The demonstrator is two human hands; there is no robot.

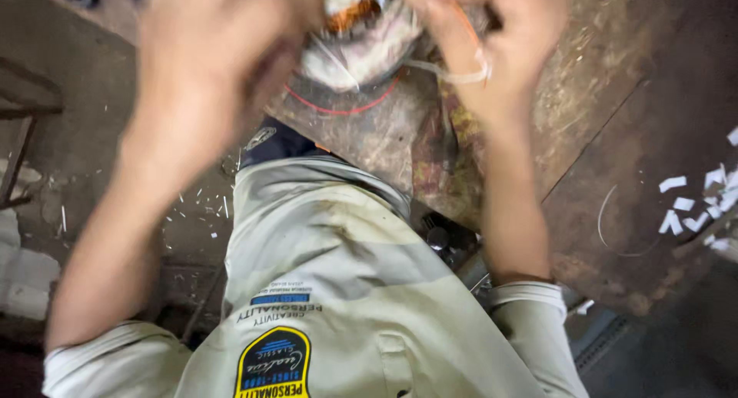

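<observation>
Head view: both hands' fingers [461, 13] pinching white-wrapped copper coil [357, 29] between them, blurred.

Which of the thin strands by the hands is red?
The red wire curving on the bench below the round wound part; the strand at the right hand is white.

One head cam, looking steeply down, v. close over person's shirt front [338, 290]; worn bench [600, 136] fills upper right.

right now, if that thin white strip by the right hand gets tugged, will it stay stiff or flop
Probably floppy: the white strip curves loosely under the right hand. It looks thin, so likely light and easily bent. Blur hides its ends.
</observation>
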